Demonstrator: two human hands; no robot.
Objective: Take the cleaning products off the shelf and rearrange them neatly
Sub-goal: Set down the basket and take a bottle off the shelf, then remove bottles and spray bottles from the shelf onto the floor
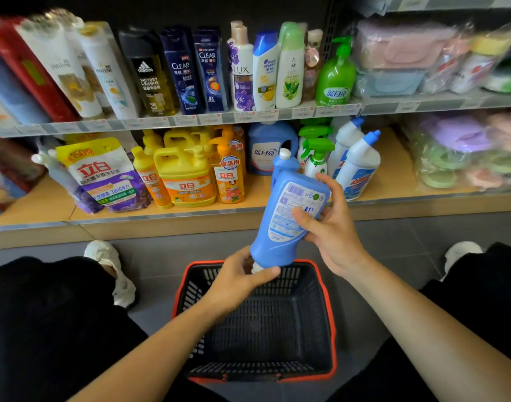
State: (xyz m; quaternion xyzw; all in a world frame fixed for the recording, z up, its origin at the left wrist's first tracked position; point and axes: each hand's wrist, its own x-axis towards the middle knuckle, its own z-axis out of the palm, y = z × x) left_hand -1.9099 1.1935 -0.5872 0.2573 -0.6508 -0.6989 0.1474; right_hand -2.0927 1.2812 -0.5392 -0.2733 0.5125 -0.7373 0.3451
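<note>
Both hands are on the blue bottle [287, 219]. The right hand [332, 227] curls its fingers round the labelled body, and the left hand [242, 274] grips the lower end. The bottle is off the lower shelf [190, 217] and tilts above the basket [331, 314]. Should either grip loosen, the smooth plastic could slip and drop, or its cap could knock the spray bottles [315, 158] behind.

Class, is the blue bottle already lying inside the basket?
No: the left hand and right hand hold the blue bottle up above the basket.
</note>
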